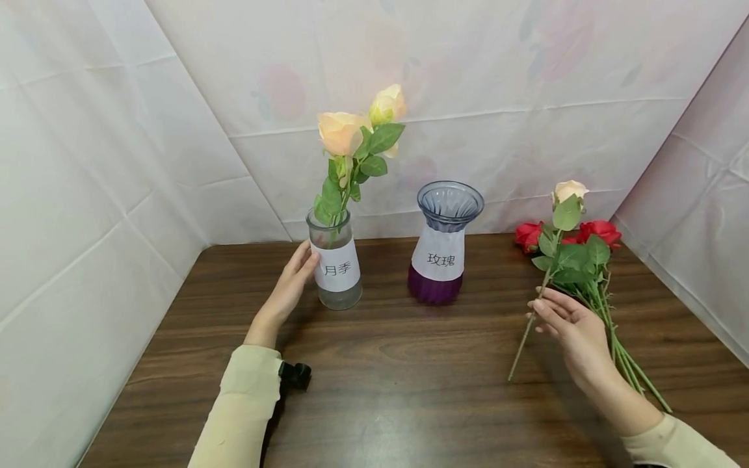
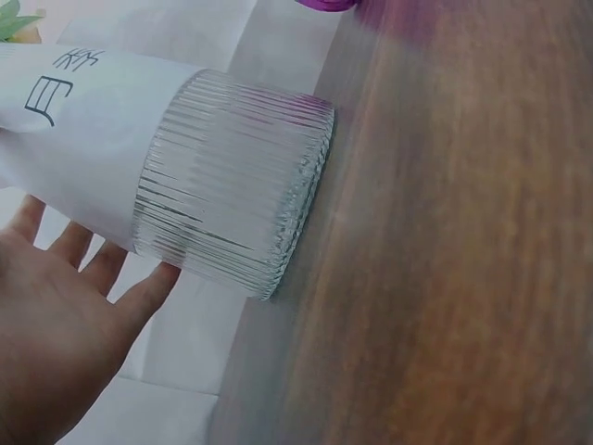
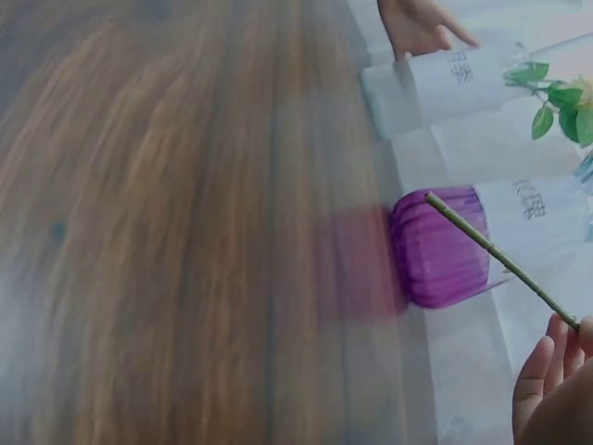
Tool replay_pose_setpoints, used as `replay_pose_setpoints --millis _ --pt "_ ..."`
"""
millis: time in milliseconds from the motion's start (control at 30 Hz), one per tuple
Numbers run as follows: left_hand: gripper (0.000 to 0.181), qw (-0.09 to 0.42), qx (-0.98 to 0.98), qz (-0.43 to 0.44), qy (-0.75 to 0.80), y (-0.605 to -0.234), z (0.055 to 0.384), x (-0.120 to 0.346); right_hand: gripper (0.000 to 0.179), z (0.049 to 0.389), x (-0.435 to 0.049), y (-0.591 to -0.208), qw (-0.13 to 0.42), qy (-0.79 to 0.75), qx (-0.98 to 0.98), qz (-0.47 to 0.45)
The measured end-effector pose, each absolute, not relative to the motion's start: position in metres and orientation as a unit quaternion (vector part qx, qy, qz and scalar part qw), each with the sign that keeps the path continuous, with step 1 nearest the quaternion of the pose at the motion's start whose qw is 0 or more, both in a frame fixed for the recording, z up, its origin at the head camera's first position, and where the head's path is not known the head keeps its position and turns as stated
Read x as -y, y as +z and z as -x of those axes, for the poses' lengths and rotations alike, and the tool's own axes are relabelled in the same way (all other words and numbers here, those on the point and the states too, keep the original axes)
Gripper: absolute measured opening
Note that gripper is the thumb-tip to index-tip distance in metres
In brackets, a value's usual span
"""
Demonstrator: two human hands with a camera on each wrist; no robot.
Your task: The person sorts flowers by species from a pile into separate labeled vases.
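Note:
On the left stands a clear glass vase (image 1: 341, 298) with a white paper label (image 1: 337, 268), holding several peach and cream roses (image 1: 342, 133). My left hand (image 1: 289, 286) touches the vase's left side, its fingers (image 2: 139, 297) fairly straight against the label and glass in the left wrist view. My right hand (image 1: 576, 331) pinches the stem of a single cream rose (image 1: 566, 211) between thumb and fingers. That rose is held slanted, bloom up, its cut stem end (image 3: 445, 209) pointing down and left. It overlaps the bunch of red roses (image 1: 598, 233).
A blue-and-purple glass vase (image 1: 435, 286) with a white label and no flowers stands mid-table, right of the clear vase. The red roses' green stems (image 1: 629, 364) lie on the wooden table (image 1: 374, 383) at the right. A white cloth backdrop (image 1: 497, 149) encloses the back and sides.

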State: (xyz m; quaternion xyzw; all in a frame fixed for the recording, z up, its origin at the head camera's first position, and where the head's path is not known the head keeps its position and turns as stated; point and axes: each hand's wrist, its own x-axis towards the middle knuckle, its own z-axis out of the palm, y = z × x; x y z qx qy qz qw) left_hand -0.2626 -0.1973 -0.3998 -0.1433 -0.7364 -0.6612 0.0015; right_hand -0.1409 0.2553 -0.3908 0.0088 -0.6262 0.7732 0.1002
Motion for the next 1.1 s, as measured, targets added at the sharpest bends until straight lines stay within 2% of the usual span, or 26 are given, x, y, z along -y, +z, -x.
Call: replay_pose_setpoints --millis 467,1100 --pt "0.056 0.007 0.747 0.149 -0.648 -0.399 0.264 0.198 0.025 0.145 -0.218 -0.362 0.14 0.811 0.565 -0.055" --pt "0.057 0.002 0.755 0.136 -0.642 -0.399 0.261 0.197 0.02 0.165 -0.154 -0.333 0.142 0.834 0.531 -0.046"
